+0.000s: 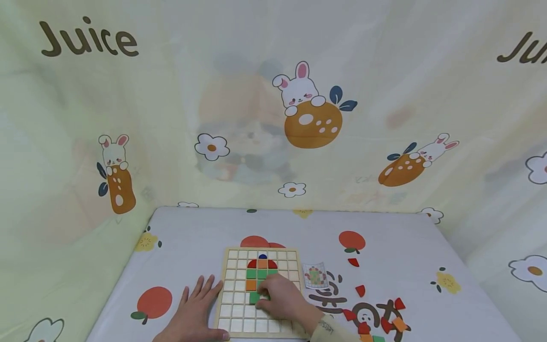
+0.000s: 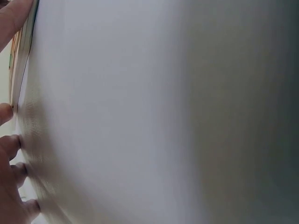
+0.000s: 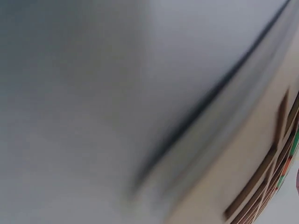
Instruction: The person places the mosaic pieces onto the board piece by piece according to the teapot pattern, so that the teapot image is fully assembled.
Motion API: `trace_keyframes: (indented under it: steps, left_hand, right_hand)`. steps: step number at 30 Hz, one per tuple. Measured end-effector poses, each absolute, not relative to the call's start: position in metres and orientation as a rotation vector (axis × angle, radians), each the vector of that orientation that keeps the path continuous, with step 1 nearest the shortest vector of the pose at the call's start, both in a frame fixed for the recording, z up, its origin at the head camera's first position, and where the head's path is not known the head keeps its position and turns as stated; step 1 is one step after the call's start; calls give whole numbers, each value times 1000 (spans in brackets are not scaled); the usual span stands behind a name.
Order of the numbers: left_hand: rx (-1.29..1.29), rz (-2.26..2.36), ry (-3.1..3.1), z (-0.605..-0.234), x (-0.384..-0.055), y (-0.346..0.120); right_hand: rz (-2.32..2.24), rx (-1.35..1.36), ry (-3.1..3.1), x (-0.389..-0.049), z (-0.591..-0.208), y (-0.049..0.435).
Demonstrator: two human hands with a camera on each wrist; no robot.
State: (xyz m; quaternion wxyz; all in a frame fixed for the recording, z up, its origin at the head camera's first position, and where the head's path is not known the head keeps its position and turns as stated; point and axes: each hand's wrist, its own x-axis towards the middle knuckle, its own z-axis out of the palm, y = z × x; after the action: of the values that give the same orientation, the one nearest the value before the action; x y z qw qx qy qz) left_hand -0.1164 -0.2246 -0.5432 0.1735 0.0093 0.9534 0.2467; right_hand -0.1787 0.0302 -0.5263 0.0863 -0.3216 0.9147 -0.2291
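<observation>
- One spread left hand (image 1: pixel 194 308) rests on the table (image 1: pixel 192 247), forefinger and thumb against the left edge of the gridded board (image 1: pixel 237 312); it grips nothing and seems to steady the board.
- The gridded board lies between the hands: just right of the left hand, partly beneath the right.
- On it, a blue piece (image 1: pixel 262 256) tops a column, with red pieces (image 1: pixel 252 264) and green squares (image 1: pixel 251 274) below.
- The step in hand looks like seating a square near the grid's middle; the next move seems to call for lining it up with its cell and pressing lightly, neighbours undisturbed.
- The right hand (image 1: pixel 284 297) has its fingers bent down over those middle cells; I cannot tell whether it pinches a piece, since the fingers hide it.
- A small card (image 1: pixel 315 276) with a coloured pattern lies just beside the board's right edge, probably as a guide.
- Farther right, loose red wedges (image 1: pixel 360 290), orange tiles (image 1: pixel 400 324) and a green tile (image 1: pixel 378 339) lie scattered, apart from both hands.
</observation>
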Motion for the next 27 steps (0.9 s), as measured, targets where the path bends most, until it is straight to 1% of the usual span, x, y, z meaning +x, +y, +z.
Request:
trace_keyframes:
  steps: [8,27]
  left_hand:
    - [26,679,2705,-544,-118,-224]
    - [43,652,2735,-544,-117,-225]
  right_hand:
    - [-564,-945,2790,-177,-526,20]
    - [-693,-879,2747,-178,-528,16]
